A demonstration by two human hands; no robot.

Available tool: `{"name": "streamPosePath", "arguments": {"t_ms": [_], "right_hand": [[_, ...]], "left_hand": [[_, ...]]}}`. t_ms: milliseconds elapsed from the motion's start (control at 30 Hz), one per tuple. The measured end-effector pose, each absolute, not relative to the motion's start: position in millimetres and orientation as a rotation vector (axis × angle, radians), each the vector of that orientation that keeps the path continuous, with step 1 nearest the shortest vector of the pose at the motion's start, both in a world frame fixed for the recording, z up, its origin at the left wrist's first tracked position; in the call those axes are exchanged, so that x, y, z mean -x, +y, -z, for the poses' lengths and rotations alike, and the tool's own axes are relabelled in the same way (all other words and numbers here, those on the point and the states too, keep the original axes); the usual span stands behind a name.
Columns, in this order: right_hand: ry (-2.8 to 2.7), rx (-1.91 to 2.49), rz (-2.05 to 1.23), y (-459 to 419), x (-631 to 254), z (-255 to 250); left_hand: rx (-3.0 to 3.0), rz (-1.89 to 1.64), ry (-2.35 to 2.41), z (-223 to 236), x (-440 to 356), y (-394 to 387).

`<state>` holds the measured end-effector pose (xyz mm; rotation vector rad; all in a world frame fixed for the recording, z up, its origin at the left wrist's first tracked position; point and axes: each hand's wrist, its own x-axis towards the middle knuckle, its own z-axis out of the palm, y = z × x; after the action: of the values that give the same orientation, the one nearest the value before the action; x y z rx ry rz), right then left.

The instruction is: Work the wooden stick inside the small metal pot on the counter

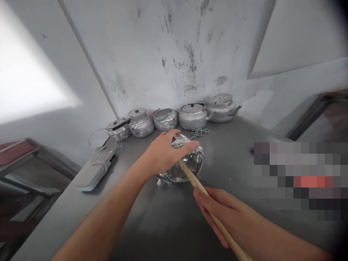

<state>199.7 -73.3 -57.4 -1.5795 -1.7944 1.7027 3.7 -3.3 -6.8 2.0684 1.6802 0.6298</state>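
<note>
A silvery, crumpled metal pot [195, 163] lies on the grey table with its round opening facing me. Green-and-white cord is wound about its side. My left hand [161, 154] is closed over the pot's upper side, the thumb stretched along it, hiding much of its body. My right hand [217, 208] grips a long pale wooden stick [191, 177]. The stick's far end is at the pot's opening, beneath my left hand; whether it touches the inside is hidden.
Several dented metal kettles [193, 117] stand along the stained wall. A heap of cord [198, 133] lies before them. On the left are a grey zipped case [95, 170] with a white cable and a red-topped stand [16, 150]. A pixelated patch covers the right side.
</note>
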Motion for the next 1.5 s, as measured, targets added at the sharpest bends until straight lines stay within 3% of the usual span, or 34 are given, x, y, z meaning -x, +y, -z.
{"name": "streamPosePath", "arguments": {"t_ms": [1500], "right_hand": [[-1.701,1.516,-1.797,-74.6,-199.1,54.9]], "left_hand": [[-2.070,-0.639,1.664,8.8,-1.0,-2.7]]}}
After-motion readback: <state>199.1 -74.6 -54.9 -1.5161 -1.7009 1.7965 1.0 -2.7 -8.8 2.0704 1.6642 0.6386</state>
